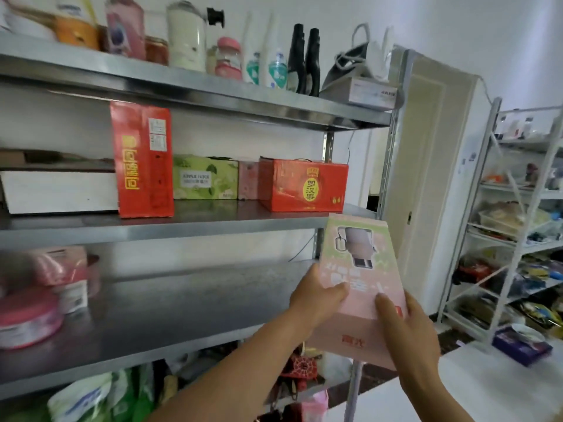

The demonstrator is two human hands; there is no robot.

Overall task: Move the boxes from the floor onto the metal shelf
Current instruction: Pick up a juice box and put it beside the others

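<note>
A tall pink box (356, 269) with a picture of an appliance is held upright in front of the metal shelf (189, 229), near its right post. My left hand (316, 296) grips the box's left edge, thumb on the front face. My right hand (408, 333) grips the lower right part, thumb laid up the front. On the middle level stand an upright red box (143, 159), a green apple juice box (205, 178), a small pink box (248, 181) and a low red box (304, 185).
The shelf level below holds pink tubs (27, 321) at its left; its bare steel top (182, 309) lies beside the held box. Bottles and jars crowd the top level. A white wire rack (499, 226) of goods stands at the right, a white table (475, 379) near it.
</note>
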